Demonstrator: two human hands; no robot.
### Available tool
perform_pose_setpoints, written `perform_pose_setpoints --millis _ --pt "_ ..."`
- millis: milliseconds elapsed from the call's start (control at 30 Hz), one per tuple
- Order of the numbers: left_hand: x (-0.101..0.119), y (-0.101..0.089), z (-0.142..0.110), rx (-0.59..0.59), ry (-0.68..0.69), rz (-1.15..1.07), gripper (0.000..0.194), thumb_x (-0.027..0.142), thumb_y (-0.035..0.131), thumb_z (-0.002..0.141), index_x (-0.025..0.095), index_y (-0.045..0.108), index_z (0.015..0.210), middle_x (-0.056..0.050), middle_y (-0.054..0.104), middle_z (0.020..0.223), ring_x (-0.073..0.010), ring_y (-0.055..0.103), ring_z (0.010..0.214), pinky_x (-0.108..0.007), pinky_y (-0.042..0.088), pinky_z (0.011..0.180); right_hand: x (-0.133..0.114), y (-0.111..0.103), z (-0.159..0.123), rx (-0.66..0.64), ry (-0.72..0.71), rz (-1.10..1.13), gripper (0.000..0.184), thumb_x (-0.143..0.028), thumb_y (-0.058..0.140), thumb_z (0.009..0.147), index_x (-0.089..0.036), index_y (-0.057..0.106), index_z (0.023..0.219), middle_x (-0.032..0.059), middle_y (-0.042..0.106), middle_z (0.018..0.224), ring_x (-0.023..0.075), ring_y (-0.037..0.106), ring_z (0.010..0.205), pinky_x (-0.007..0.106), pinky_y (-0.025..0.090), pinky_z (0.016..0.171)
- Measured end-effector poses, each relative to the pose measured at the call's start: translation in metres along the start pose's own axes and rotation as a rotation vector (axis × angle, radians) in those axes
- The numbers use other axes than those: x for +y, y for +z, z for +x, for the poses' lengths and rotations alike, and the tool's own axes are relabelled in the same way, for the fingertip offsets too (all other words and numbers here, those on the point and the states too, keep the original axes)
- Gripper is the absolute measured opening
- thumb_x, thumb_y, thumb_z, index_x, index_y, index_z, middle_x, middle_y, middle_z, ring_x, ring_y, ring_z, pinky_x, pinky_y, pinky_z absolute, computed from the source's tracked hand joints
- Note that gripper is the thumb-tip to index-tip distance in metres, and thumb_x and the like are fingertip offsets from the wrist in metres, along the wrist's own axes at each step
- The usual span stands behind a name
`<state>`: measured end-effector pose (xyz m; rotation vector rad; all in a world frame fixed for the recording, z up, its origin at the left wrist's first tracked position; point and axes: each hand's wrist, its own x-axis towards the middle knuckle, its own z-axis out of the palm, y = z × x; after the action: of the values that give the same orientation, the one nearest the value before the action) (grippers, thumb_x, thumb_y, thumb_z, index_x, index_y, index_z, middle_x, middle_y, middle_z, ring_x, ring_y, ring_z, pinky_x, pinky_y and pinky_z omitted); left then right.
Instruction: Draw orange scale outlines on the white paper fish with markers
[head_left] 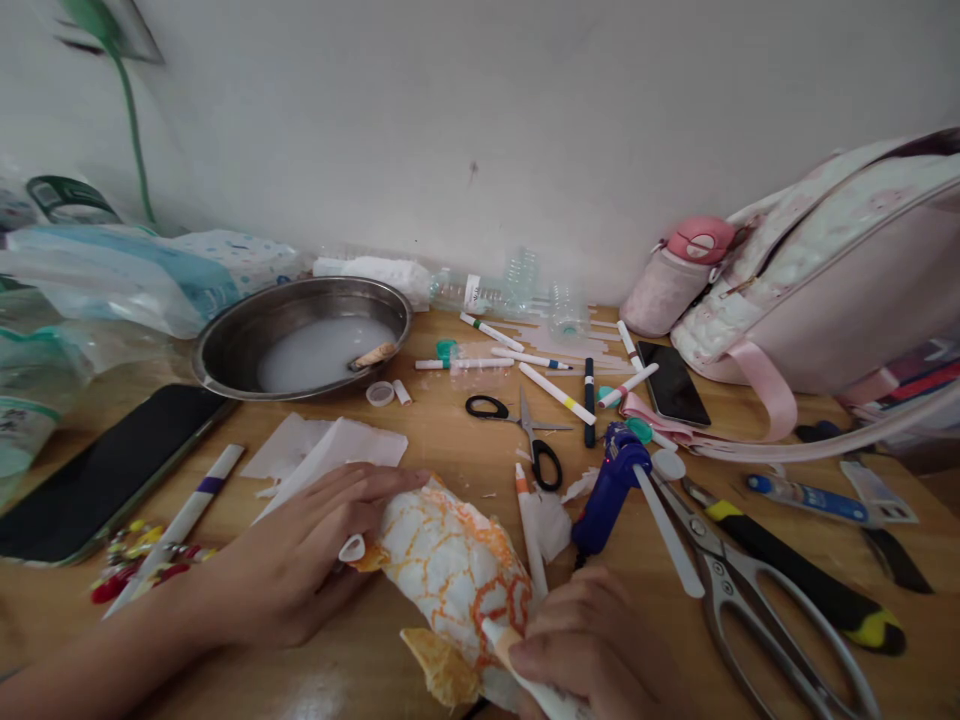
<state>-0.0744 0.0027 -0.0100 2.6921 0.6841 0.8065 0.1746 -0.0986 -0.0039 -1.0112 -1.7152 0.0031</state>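
Note:
A paper-covered, fish-like craft lies in front of me, white with orange scale-like lines and a yellowish fin at its lower end. My left hand grips its far left end, fingers over the top. A small white ring shows beside those fingers. In my right hand is a white marker, its tip at the orange lines near the craft's right end. A second marker with an orange band lies just beyond the craft.
A metal basin of cloudy liquid stands at back left. Black-handled scissors, a blue glue gun, large metal shears and a black-and-yellow tool handle lie ahead and right. A bottle and backpack stand against the wall.

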Motion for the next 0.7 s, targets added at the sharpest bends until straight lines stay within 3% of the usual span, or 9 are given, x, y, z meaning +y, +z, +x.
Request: perform_pose_setpoints --millis 333,633,700 --pt "0.0 0.0 -0.001 -0.017 0.008 -0.001 0.023 0.007 0.047 0.087 0.026 0.048 0.1 -0.009 0.065 0.135 -0.0222 0.062 0.124 -0.033 0.051 0.104 0.002 -0.003 0.003 -0.06 -0.035 -0.004 0.016 -0.019 0.05 0.1 -0.019 0.058 0.086 -0.0057 0.066 0.061 0.0073 0.061 0.052 0.025 0.044 0.057" --pt "0.0 0.0 -0.001 -0.024 -0.024 -0.019 0.028 0.006 0.05 0.086 0.027 0.05 0.105 -0.009 0.066 0.135 -0.0254 0.063 0.125 -0.038 0.055 0.103 0.003 -0.011 0.014 -0.023 -0.031 -0.017 0.017 -0.018 0.05 0.1 -0.018 0.058 0.085 -0.0058 0.065 0.059 0.0072 0.062 0.048 0.023 0.046 0.053" --pt "0.001 -0.002 0.0 -0.018 -0.01 -0.005 0.027 0.007 0.05 0.086 0.027 0.05 0.103 -0.008 0.067 0.134 -0.0251 0.065 0.122 -0.037 0.056 0.101 0.006 -0.017 0.019 -0.155 -0.104 0.0 0.012 -0.016 0.053 0.098 -0.017 0.06 0.089 -0.0045 0.069 0.062 0.0071 0.065 0.051 0.022 0.049 0.053"
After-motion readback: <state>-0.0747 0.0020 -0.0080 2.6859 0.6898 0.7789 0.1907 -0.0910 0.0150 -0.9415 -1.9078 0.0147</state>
